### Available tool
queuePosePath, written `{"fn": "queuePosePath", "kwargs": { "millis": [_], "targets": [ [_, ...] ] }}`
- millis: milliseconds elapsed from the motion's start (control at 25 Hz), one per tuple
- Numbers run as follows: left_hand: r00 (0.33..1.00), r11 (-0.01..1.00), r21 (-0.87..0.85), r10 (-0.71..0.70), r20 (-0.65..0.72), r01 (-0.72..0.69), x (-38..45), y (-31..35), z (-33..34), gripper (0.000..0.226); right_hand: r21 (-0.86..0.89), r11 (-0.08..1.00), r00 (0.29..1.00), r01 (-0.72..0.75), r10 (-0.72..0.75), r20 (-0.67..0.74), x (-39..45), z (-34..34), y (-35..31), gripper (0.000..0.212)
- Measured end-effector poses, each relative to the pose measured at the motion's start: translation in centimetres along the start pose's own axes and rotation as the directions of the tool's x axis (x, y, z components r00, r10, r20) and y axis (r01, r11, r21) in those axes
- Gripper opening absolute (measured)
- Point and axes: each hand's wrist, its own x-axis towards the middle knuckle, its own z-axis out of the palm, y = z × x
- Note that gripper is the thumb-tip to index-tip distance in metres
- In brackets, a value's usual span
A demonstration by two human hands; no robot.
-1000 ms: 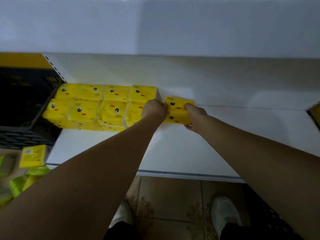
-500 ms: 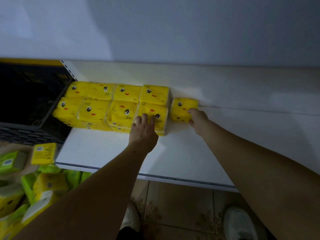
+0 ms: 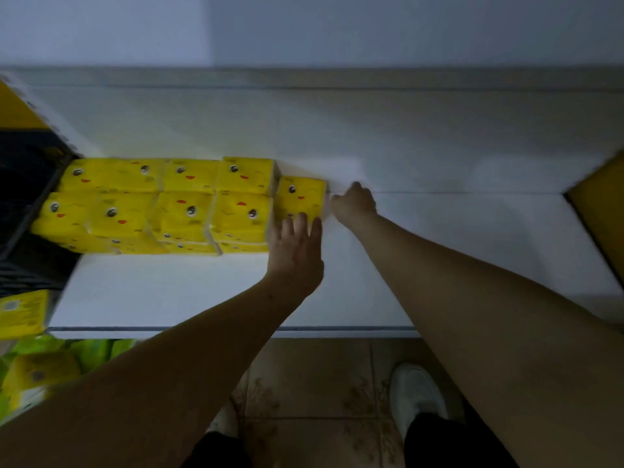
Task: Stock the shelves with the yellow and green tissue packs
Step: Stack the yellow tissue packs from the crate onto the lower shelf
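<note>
The person stands at a white shelf (image 3: 439, 251), both bare arms reaching in from the bottom of the frame. Along the left end of the shelf sits a block of yellow tissue packs (image 3: 162, 204) with little cartoon faces on them, lined up in two rows and stacked at least two high at the front. One more yellow pack, the loose pack (image 3: 300, 196), sits just to the right of that block, touching it or very nearly.

The left hand (image 3: 295, 251) lies flat with straight fingers, fingertips pressing on the near edge of the loose pack. It isn't wrapped around anything. The right hand (image 3: 354, 204) is against the pack's right side with its fingers curled in. Whether it's actually pinching the wrapper or just nudging it is hard to say, as the frame is a bit blurry there.

Down at the lower left, below the shelf edge, there's a heap of green and yellow packs (image 3: 44, 369), plus a single yellow one (image 3: 23, 312) beside the shelf end. A dark crate (image 3: 23, 211) sits left of the shelf. Tan floor tiles (image 3: 320, 376) and a white shoe (image 3: 417, 390) show underneath.
</note>
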Motion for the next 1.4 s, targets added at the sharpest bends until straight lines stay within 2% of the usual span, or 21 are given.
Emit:
{"fn": "queuePosePath", "kwargs": {
  "millis": [120, 200, 280, 400, 520, 560, 640, 720, 760, 800, 880, 1000, 1120, 1200, 1240, 1320, 1400],
  "targets": [
    [0.959, 0.937, -0.205, 0.277, -0.066, -0.284, -0.6, 9.2, -2.9, 0.049, -0.091, 0.98, 0.983, 0.175, -0.18, -0.045, -2.2, -8.5, 2.4, 0.032],
    [0.885, 0.827, -0.313, 0.433, -0.172, -0.466, -2.0, 15.5, -4.3, 0.04, -0.166, 0.961, 0.971, 0.22, -0.232, -0.054, -4.3, -14.4, 6.6, 0.028],
    [0.779, 0.7, -0.344, 0.578, -0.241, -0.626, -3.7, 21.4, -4.8, 0.041, -0.188, 0.962, 0.973, 0.197, -0.216, -0.086, -7.2, -19.1, 13.4, 0.031],
    [0.572, 0.515, -0.263, 0.783, -0.244, -0.816, -6.3, 28.9, -3.8, 0.05, -0.245, 0.969, 0.984, -0.035, -0.01, -0.179, -13.0, -23.0, 26.0, 0.029],
    [0.457, 0.448, -0.095, 0.856, -0.241, -0.889, -6.8, 32.6, -1.0, 0.035, -0.265, 0.929, 0.966, -0.257, 0.235, -0.111, -17.0, -22.1, 35.9, 0.03],
    [0.436, 0.438, -0.042, 0.874, -0.214, -0.898, -6.7, 33.0, 0.4, 0.028, -0.248, 0.919, 0.952, -0.308, 0.297, -0.081, -17.8, -21.0, 38.1, 0.037],
    [0.408, 0.414, 0.005, 0.899, -0.161, -0.91, -6.5, 32.9, 3.2, 0.027, -0.182, 0.878, 0.896, -0.443, 0.441, -0.055, -19.1, -18.5, 41.0, 0.066],
    [0.398, 0.407, 0.027, 0.904, -0.153, -0.913, -6.2, 32.5, 5.1, 0.039, -0.041, 0.783, 0.784, -0.62, 0.621, -0.007, -19.6, -15.7, 42.5, 0.097],
    [0.398, 0.406, 0.025, 0.904, -0.153, -0.913, -6.1, 32.4, 5.7, 0.042, 0.04, 0.738, 0.738, -0.674, 0.674, 0.008, -19.6, -14.4, 42.9, 0.105],
    [0.399, 0.405, 0.009, 0.903, -0.157, -0.914, -6.1, 32.3, 5.9, 0.043, 0.098, 0.702, 0.706, -0.706, 0.708, 0.011, -19.4, -13.3, 43.1, 0.108],
    [0.408, 0.403, -0.064, 0.901, -0.149, -0.913, -5.9, 32.3, 5.5, 0.048, 0.118, 0.703, 0.706, -0.701, 0.708, -0.02, -19.5, -12.4, 43.0, 0.097],
    [0.528, 0.473, -0.349, 0.845, -0.079, -0.809, -5.5, 32.1, 4.3, 0.059, 0.111, 0.747, 0.746, -0.655, 0.663, -0.064, -20.5, -14.2, 42.0, 0.078],
    [0.664, 0.496, -0.639, 0.747, -0.031, -0.588, -5.7, 32.2, 2.5, 0.051, 0.199, 0.751, 0.743, -0.63, 0.657, -0.129, -22.2, -18.0, 41.1, 0.079],
    [0.728, 0.481, -0.8, 0.68, 0.082, -0.359, -5.6, 32.1, 0.7, 0.044, 0.367, 0.756, 0.777, -0.542, 0.617, -0.126, -23.7, -20.8, 39.9, 0.074],
    [0.735, 0.455, -0.873, 0.651, 0.191, -0.176, -5.6, 32.0, -0.3, 0.038, 0.481, 0.739, 0.811, -0.471, 0.577, -0.093, -24.4, -22.2, 38.7, 0.071],
    [0.702, 0.334, -0.919, 0.603, 0.38, 0.21, -5.6, 31.1, -2.7, 0.03, 0.64, 0.697, 0.898, -0.324, 0.44, -0.024, -25.1, -24.1, 35.6, 0.059],
    [0.704, 0.2, -0.896, 0.56, 0.437, 0.397, -5.3, 28.8, -5.0, 0.029, 0.678, 0.698, 0.95, -0.229, 0.311, 0.001, -24.7, -24.9, 31.7, 0.049]
  ]
}}
